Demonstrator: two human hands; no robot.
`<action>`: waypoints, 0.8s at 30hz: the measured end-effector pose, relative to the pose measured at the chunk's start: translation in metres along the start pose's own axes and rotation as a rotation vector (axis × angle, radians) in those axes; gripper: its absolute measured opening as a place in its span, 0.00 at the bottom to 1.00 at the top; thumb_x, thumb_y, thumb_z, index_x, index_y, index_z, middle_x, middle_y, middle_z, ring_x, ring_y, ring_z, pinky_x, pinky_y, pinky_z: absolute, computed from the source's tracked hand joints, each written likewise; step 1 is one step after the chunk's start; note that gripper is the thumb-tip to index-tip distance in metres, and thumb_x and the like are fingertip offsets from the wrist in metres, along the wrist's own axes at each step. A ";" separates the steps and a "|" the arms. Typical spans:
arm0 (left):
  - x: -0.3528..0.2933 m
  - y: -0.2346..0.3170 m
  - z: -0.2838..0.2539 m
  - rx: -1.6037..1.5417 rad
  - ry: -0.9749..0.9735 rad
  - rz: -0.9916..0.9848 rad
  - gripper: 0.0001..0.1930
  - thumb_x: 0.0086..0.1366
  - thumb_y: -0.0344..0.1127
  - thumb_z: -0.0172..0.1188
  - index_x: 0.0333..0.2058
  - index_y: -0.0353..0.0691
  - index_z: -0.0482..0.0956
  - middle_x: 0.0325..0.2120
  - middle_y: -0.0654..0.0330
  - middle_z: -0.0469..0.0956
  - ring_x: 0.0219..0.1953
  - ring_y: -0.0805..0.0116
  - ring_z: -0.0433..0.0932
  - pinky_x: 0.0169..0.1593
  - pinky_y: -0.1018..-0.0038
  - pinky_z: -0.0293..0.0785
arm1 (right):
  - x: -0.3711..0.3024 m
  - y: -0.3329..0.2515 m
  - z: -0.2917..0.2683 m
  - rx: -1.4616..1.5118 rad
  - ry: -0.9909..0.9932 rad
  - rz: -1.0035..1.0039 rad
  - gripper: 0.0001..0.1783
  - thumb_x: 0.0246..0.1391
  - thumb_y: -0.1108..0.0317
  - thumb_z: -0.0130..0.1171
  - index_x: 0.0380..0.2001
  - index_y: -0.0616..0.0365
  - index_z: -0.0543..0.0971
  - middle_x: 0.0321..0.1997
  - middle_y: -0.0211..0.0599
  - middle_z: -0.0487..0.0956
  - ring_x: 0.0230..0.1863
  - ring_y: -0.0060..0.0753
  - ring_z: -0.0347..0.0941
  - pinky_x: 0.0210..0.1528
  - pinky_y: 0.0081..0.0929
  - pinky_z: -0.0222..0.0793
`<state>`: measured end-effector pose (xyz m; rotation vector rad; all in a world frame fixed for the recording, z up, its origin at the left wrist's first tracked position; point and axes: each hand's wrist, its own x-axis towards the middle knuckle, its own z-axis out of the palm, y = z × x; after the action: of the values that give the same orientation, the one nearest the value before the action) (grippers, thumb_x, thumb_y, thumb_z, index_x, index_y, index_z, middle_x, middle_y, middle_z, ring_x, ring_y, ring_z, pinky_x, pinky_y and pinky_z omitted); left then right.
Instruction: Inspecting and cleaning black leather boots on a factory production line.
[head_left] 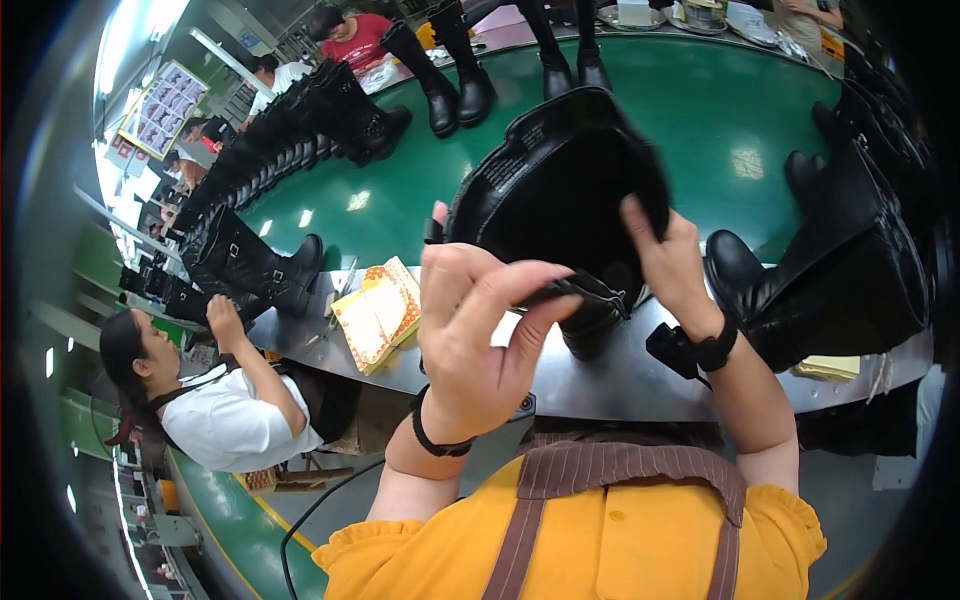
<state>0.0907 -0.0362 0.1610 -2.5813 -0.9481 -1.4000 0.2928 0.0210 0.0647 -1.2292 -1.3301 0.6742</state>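
Observation:
A tall black boot (560, 195) stands in front of me, its wide shaft opening tilted toward me. Pale printed marks show on the lining inside the far rim. My left hand (475, 335) is closed in a pinch, thumb against fingers, on the near left edge of the shaft, by what looks like a zipper. My right hand (677, 268) grips the right side of the rim, with the thumb inside the opening and the fingers hidden behind the leather. The boot's foot is mostly hidden below the shaft.
Another black boot (810, 280) lies on the metal ledge (630, 385) at right. A stack of yellow patterned paper (378, 315) sits left. Boots line the far side of the green conveyor belt (690, 110). A co-worker in a white shirt (235, 415) sits at left.

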 end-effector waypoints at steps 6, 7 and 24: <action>0.000 -0.018 0.006 -0.061 0.199 -0.205 0.09 0.53 0.29 0.70 0.34 0.39 0.82 0.26 0.65 0.71 0.31 0.68 0.66 0.36 0.73 0.61 | 0.015 0.019 0.000 0.139 0.023 0.047 0.33 0.65 0.44 0.50 0.21 0.67 0.71 0.16 0.23 0.62 0.24 0.18 0.55 0.25 0.27 0.53; 0.001 -0.019 0.007 -0.061 0.204 -0.203 0.09 0.53 0.29 0.70 0.34 0.39 0.82 0.26 0.65 0.71 0.31 0.68 0.66 0.36 0.73 0.61 | 0.016 0.020 -0.001 0.161 0.023 0.044 0.33 0.65 0.44 0.50 0.21 0.67 0.71 0.17 0.23 0.61 0.24 0.18 0.55 0.25 0.27 0.52; -0.008 -0.015 -0.008 -0.460 -0.191 0.385 0.08 0.41 0.47 0.68 0.23 0.57 0.87 0.25 0.67 0.65 0.36 0.68 0.69 0.40 0.77 0.65 | 0.014 0.025 -0.023 0.448 -0.105 0.137 0.30 0.65 0.45 0.49 0.48 0.65 0.78 0.45 0.29 0.79 0.47 0.18 0.71 0.51 0.20 0.66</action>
<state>0.0734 -0.0305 0.1564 -3.0426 -0.1147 -1.4051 0.3243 0.0346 0.0506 -0.9332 -1.1047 1.0812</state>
